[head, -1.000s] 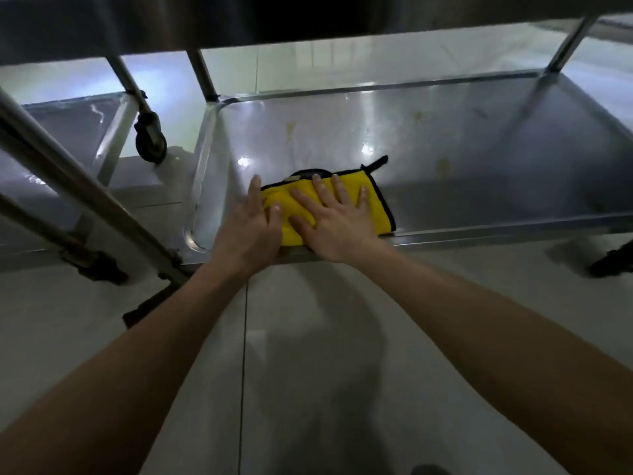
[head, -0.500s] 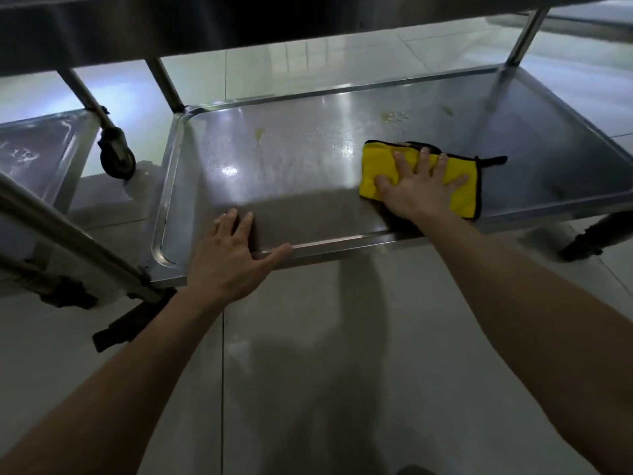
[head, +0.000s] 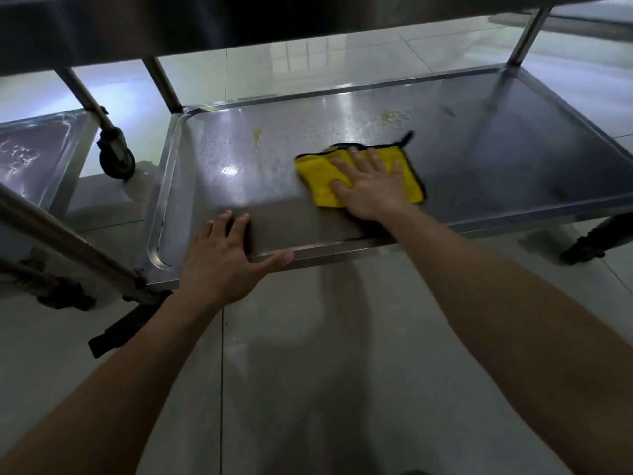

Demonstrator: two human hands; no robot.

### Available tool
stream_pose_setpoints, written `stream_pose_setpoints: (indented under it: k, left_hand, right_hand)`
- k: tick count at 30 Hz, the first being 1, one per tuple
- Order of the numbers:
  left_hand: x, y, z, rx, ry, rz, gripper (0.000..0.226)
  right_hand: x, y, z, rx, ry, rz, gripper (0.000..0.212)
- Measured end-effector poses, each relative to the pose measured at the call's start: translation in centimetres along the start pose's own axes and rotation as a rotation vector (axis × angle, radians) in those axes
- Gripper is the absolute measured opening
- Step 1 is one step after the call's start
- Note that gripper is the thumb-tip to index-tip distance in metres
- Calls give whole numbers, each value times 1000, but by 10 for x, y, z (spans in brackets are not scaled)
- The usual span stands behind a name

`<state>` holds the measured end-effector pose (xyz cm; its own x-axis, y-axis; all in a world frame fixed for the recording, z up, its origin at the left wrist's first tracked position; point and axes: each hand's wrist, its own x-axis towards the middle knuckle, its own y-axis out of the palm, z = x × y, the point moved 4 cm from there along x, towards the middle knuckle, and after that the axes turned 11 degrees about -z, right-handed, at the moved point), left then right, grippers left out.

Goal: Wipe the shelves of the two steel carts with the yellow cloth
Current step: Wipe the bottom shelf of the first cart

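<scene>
The yellow cloth (head: 317, 173) with a black hem lies flat on the bottom shelf (head: 513, 156) of the steel cart in front of me. My right hand (head: 371, 186) presses on the cloth with its fingers spread and straight. My left hand (head: 224, 258) rests flat on the shelf's near rim, thumb stretched along the edge. Yellowish stains (head: 394, 116) and small droplets mark the shelf behind the cloth. A second steel cart's low shelf (head: 37, 156) shows at the far left.
A dark upper shelf (head: 171, 25) overhangs the top of the view. Steel posts (head: 162, 84) rise at the shelf corners. A caster wheel (head: 114, 157) of the left cart stands between the carts. A slanted steel tube (head: 65, 241) crosses the near left. Pale floor tiles lie below.
My left hand left the cloth and settled on the near rim. My right hand slid the cloth right, then back a little to the left and farther from the front edge.
</scene>
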<state>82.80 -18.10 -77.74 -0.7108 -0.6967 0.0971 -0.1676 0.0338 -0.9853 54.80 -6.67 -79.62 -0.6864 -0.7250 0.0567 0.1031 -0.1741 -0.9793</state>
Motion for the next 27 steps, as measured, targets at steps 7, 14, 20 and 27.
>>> stream_pose_setpoints:
  k: [7, 14, 20, 27]
  left_hand:
    - [-1, 5, -2, -9, -3, -8, 140]
    - [0, 9, 6, -21, -17, 6, 136]
    - [-3, 12, 6, -31, -35, -18, 134]
    - [-7, 9, -1, 31, -17, -6, 131]
  right_hand:
    - [-36, -19, -99, 3, 392, -48, 71]
    - [-79, 6, 21, 12, -200, 14, 66]
    - [-58, -6, -35, 9, -292, 71, 69]
    - [-3, 7, -10, -7, -5, 45, 78]
